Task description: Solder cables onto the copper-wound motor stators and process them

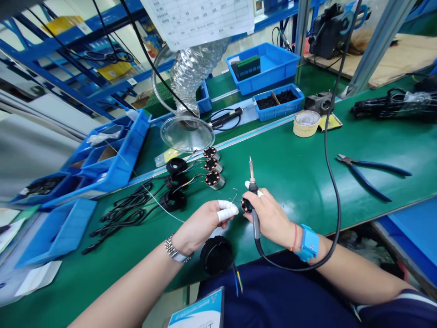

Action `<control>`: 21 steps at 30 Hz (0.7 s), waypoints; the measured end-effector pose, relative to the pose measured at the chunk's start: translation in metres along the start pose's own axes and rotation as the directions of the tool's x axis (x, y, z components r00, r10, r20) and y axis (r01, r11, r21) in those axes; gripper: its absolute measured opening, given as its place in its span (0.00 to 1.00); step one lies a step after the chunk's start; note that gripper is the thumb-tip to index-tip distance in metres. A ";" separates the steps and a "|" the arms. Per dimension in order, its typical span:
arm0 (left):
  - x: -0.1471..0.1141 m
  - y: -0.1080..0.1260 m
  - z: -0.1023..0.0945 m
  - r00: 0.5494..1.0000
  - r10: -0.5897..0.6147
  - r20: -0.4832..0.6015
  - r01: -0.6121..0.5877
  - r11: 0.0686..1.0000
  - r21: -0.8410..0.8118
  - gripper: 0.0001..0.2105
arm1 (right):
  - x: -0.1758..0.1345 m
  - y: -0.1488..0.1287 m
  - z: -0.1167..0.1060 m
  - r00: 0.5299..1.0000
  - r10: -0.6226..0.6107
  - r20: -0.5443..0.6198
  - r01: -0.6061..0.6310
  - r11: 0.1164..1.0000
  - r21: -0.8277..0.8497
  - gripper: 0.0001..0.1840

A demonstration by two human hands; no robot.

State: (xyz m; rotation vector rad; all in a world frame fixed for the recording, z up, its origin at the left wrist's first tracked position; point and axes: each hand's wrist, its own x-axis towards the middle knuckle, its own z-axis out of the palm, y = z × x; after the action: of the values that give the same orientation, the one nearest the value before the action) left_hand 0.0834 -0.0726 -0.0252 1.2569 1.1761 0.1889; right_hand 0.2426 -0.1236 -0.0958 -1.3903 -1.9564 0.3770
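Your right fingers [256, 202] are partly hiding the copper-wound core [245, 205]; well above them, the top edge is cropping a printed sheet [205, 23].

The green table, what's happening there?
A person's right hand holds a soldering iron, tip pointing away, and a copper-wound motor part. The left hand is pinched close beside it; what it grips is hard to tell. Three similar motor parts, wired to black round housings, sit farther back on the green table.

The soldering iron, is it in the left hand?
No, the right hand holds the soldering iron, its metal tip pointing away from the person.
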 end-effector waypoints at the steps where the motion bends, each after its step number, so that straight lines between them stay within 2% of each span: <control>1: 0.001 -0.002 0.001 1.000 0.025 0.006 -0.024 1.000 -0.017 0.12 | 0.000 0.000 0.000 1.000 -0.004 0.002 0.004 1.000 0.003 0.20; 3: 0.004 -0.007 0.001 0.995 0.098 0.013 -0.097 0.994 -0.050 0.11 | 0.000 0.001 0.000 1.000 -0.010 0.003 0.010 1.000 0.018 0.20; 5: 0.005 -0.009 -0.003 0.987 0.162 0.020 -0.162 0.987 -0.009 0.11 | -0.001 0.001 0.001 1.000 -0.012 -0.002 0.013 0.999 0.033 0.21; 8: -0.005 -0.007 -0.016 0.966 0.252 0.063 -0.260 0.923 0.283 0.10 | -0.001 0.003 0.001 1.000 -0.015 -0.007 0.016 0.999 0.044 0.21; 9: -0.012 -0.006 -0.021 0.949 0.291 0.124 -0.316 0.862 0.395 0.10 | -0.001 0.003 0.001 1.000 -0.016 -0.007 0.017 0.999 0.046 0.21; 11: -0.028 -0.007 -0.027 0.887 0.336 0.316 -0.459 0.713 0.530 0.11 | 0.000 0.004 0.001 1.000 -0.015 -0.002 0.015 0.999 0.052 0.21; 13: -0.041 -0.013 -0.028 0.805 0.333 0.490 -0.584 0.584 0.564 0.11 | 0.000 0.004 0.001 1.000 -0.009 0.006 0.009 0.998 0.058 0.21; 14: -0.045 -0.017 -0.028 0.777 0.333 0.534 -0.622 0.534 0.573 0.10 | 0.000 0.005 0.002 1.000 -0.004 0.006 0.003 0.998 0.060 0.22; 15: -0.048 -0.021 -0.026 0.765 0.346 0.543 -0.640 0.497 0.586 0.09 | 0.000 0.005 0.003 1.000 0.002 0.003 -0.002 0.998 0.063 0.22; 17: -0.048 -0.028 -0.024 0.770 0.397 0.500 -0.638 0.471 0.609 0.09 | 0.000 0.007 0.004 1.000 0.012 -0.018 -0.011 0.998 0.065 0.22; 19: -0.046 -0.031 -0.025 0.806 0.443 0.392 -0.588 0.526 0.615 0.10 | -0.001 0.007 0.003 0.999 0.008 -0.044 -0.005 0.998 0.065 0.23; 21: -0.043 -0.031 -0.029 0.851 0.467 0.240 -0.508 0.617 0.601 0.11 | -0.002 0.006 -0.003 0.996 -0.007 -0.093 0.013 0.998 0.064 0.24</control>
State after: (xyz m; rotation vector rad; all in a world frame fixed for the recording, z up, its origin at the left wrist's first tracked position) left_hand 0.0276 -0.0953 -0.0208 2.1955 0.8251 0.1434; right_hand 0.2487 -0.1236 -0.0982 -1.3328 -1.8592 0.3614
